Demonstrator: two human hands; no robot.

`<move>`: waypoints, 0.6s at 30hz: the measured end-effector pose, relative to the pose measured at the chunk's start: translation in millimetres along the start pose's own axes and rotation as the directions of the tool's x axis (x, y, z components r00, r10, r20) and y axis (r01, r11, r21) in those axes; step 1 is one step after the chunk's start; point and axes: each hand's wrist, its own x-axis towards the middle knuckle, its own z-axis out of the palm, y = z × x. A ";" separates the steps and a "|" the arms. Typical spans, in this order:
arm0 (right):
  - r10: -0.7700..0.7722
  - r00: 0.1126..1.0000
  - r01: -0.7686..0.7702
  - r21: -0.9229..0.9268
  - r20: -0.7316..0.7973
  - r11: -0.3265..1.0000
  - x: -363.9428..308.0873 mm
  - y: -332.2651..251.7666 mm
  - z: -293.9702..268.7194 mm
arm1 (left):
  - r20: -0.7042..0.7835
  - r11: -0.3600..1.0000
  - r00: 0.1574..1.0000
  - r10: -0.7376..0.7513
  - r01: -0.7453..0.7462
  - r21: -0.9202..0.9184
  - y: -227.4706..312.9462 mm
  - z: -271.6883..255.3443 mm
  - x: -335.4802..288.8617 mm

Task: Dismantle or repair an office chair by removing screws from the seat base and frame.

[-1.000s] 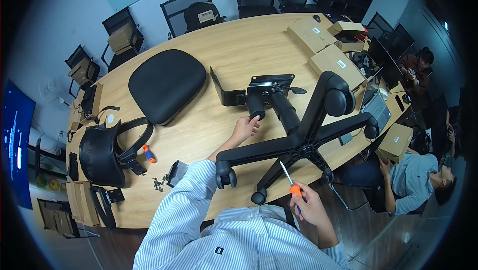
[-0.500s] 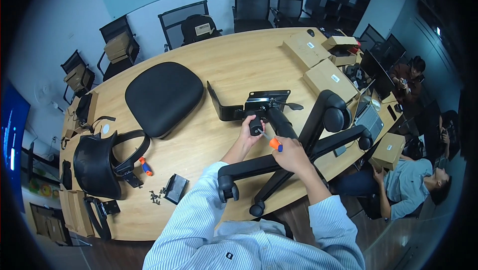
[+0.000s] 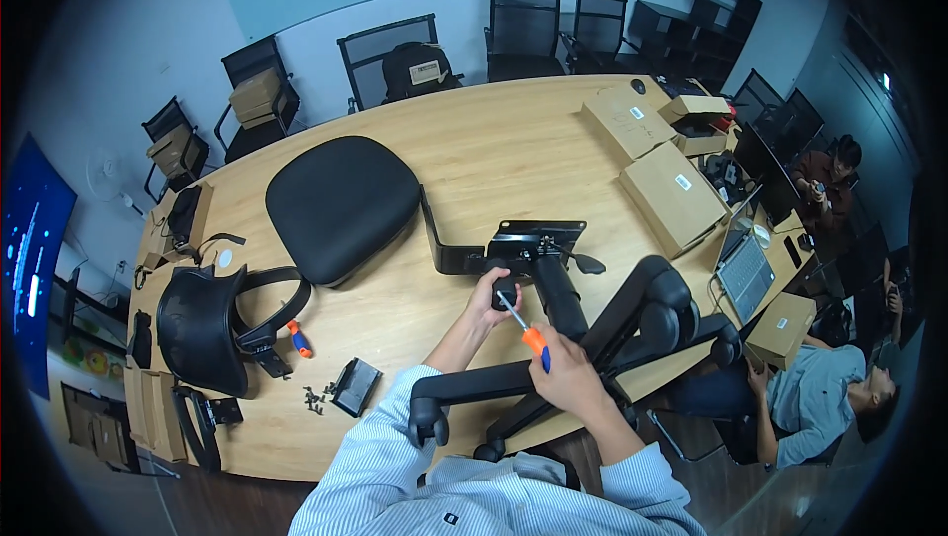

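My left hand (image 3: pixel 488 301) is closed around a black knob (image 3: pixel 506 291) under the chair's mechanism plate (image 3: pixel 538 238). In my right hand (image 3: pixel 568 378) is a screwdriver (image 3: pixel 534 340) with an orange and blue handle, its shaft slanting up to the knob's end face. Whether the tip sits in a screw is too small to tell. An L-shaped black bracket (image 3: pixel 434 240) reaches left from the plate. The gas column (image 3: pixel 559 297) joins the plate to the five-star base (image 3: pixel 472 384), which lies tipped over with its casters, one leg crossing in front of my forearms.
A black seat cushion (image 3: pixel 341 208) lies left of the bracket. Further left are a black backrest (image 3: pixel 200 329), a second screwdriver (image 3: pixel 299 339), loose screws (image 3: pixel 314 399) and a small black box (image 3: pixel 355 385). Cardboard boxes (image 3: pixel 671 195) and a laptop (image 3: pixel 746 277) stand right, near two seated people.
The view has shifted, so the table sits lower in it. The screwdriver now points more steeply at the knob, and my right hand has moved slightly down. Both hands keep their hold.
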 end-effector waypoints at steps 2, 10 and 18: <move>-0.028 0.999 0.027 -0.008 -0.026 1.000 -3.5 -5.0 0.6 | -0.027 1.000 1.000 0.010 -0.010 -0.008 -0.3 4.8 -5.1; -0.163 0.986 0.163 -0.011 -0.031 0.987 -13.8 1.5 3.7 | -0.023 0.978 0.991 0.134 -0.129 0.166 3.0 34.9 -27.7; -0.355 0.934 0.353 -0.057 -0.028 0.934 -16.5 -7.0 13.1 | -0.057 0.885 0.953 0.299 -0.254 0.389 20.4 61.1 -73.1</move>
